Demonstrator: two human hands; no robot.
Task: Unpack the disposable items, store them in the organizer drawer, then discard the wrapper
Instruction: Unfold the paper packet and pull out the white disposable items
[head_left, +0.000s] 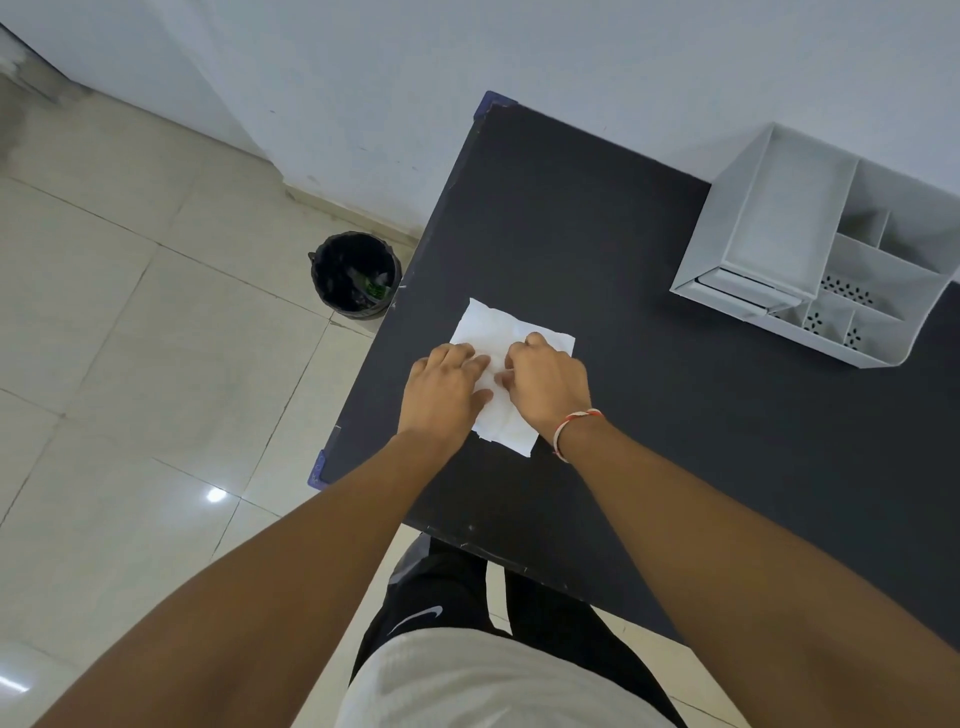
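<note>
Both forearms reach over the black counter (675, 364). Left hand (444, 387) presses flat on the white wrapper (493, 325), steadying it; right hand (548, 382) pinches its middle, apparently to open it. Organizer (810, 244) stands well right of the wrapper; bin (356, 273) on the floor, left.

- One wide-angle view is taken from the head — steeply downward, close over the worktop (649, 322).
- Floor (130, 338) and wall (467, 62) are caught at the edges.
</note>
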